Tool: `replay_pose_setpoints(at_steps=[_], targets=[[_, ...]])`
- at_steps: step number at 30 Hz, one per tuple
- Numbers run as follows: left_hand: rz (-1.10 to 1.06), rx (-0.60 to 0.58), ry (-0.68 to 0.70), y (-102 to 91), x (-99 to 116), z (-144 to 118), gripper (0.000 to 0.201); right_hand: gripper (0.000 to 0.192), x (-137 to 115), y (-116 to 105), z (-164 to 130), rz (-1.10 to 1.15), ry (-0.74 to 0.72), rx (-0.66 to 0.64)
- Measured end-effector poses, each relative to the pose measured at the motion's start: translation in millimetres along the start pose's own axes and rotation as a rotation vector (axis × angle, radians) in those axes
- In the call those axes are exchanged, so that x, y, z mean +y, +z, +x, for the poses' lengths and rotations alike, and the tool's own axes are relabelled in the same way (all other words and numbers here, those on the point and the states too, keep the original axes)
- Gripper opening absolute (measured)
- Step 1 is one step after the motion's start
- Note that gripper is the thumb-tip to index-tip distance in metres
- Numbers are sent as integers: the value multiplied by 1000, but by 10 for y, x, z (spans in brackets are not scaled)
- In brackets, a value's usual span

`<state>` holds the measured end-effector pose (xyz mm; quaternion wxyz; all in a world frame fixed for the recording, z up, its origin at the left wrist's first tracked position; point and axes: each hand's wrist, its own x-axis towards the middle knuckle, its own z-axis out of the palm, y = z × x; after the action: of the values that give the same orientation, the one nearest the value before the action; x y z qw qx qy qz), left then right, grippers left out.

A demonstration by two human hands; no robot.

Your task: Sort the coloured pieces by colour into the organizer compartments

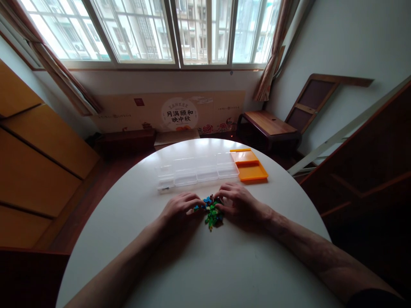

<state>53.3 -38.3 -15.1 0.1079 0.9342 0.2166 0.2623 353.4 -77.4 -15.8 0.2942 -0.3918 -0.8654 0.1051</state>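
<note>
A small heap of green and blue toy bricks (211, 212) lies on the round white table (205, 265). My left hand (180, 208) rests palm down to the left of the heap, its fingertips touching the bricks. My right hand (236, 204) lies palm down on the other side, fingers curled onto the heap. Whether either hand pinches a brick is hidden by the fingers. Just beyond the hands sit several clear plastic boxes (196, 172) in a row.
An orange tray (252, 172) and an orange lid (244, 157) lie at the right end of the clear boxes. Behind the table are a low wooden bench (268, 125), a printed cardboard panel (180, 112) under the window, and wooden boards (38, 154) at left.
</note>
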Motion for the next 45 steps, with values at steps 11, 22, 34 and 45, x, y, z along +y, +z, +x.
replay_pose_setpoints(at_steps=[11, 22, 34, 45], targets=[[4, 32, 3, -4, -19, -20, 20, 7, 45, 94, 14, 9, 3, 18], [80, 176, -26, 2, -63, -10, 16, 11, 42, 102, 17, 26, 2, 41], [41, 222, -106, 3, 11, 28, 13, 10, 79, 84, -23, 65, -14, 41], [105, 297, -157, 20, -27, 34, 12, 15, 82, 85, -34, -13, 2, 180]])
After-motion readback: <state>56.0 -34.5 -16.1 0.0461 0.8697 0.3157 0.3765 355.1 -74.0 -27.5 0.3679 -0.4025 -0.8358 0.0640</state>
